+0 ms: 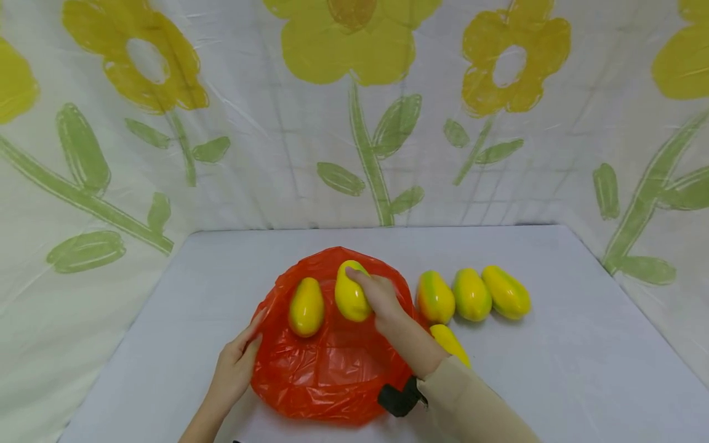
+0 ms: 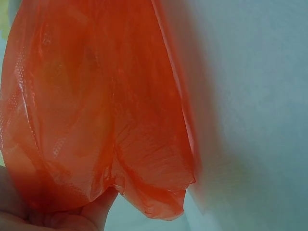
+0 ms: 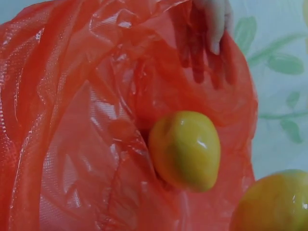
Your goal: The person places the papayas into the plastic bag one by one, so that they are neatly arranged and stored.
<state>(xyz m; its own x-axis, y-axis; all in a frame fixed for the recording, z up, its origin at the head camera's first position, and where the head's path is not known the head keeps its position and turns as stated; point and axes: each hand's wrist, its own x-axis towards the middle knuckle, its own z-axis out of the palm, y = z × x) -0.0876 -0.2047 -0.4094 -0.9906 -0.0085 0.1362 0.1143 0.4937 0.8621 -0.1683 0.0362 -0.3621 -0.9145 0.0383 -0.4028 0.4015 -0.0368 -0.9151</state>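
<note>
A red plastic bag (image 1: 343,366) lies spread open on the table. My left hand (image 1: 235,369) grips its left edge; in the right wrist view the thumb is inside and the fingers show through the plastic behind. One yellow papaya (image 1: 307,307) rests inside the bag, also visible in the right wrist view (image 3: 185,151). Over the bag's mouth, my right hand (image 1: 382,298) holds a second papaya (image 1: 350,298), thumb on top. That held papaya (image 3: 276,207) is cut off at the lower right of the right wrist view. Red plastic (image 2: 96,96) fills much of the left wrist view.
Three papayas stand side by side right of the bag: the nearest (image 1: 436,297), a middle one (image 1: 472,294) and an outer one (image 1: 506,292). Another papaya (image 1: 450,344) is partly hidden by my right forearm. A flowered cloth (image 1: 249,154) hangs behind the white table (image 1: 581,344).
</note>
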